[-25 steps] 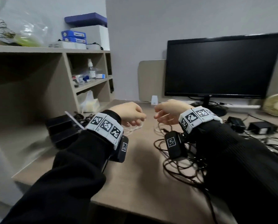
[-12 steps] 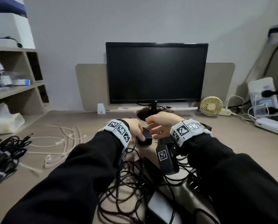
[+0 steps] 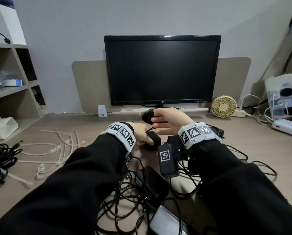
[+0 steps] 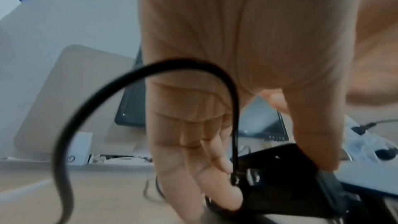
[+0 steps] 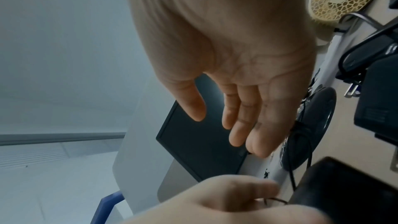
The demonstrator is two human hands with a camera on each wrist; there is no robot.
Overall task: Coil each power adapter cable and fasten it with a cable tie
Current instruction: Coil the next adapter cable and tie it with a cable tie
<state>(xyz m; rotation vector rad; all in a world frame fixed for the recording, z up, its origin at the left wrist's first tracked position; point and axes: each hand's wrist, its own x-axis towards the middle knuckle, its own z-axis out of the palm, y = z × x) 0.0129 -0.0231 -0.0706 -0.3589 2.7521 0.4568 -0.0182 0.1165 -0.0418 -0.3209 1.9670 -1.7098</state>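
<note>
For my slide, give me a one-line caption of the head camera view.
Left hand grips a black power adapter while the open right hand hovers above.

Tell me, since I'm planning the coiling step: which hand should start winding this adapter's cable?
Probably the right hand: it hovers open and free above the small black adapter, beside its cable. The left hand already grips that adapter, so it can anchor it.

The tan surface (image 3: pixel 84 121) is carrying plenty: white cable ties (image 3: pixel 57 150) are lying scattered at left, coiled black cables (image 3: pixel 1 160) are sitting at the far left edge, and a tangle of black adapters and cables (image 3: pixel 152 185) is sprawling at the near middle. A monitor (image 3: pixel 162 70), a small fan (image 3: pixel 224 106) and a white power strip (image 3: pixel 287 127) are standing along the back and right.
</note>
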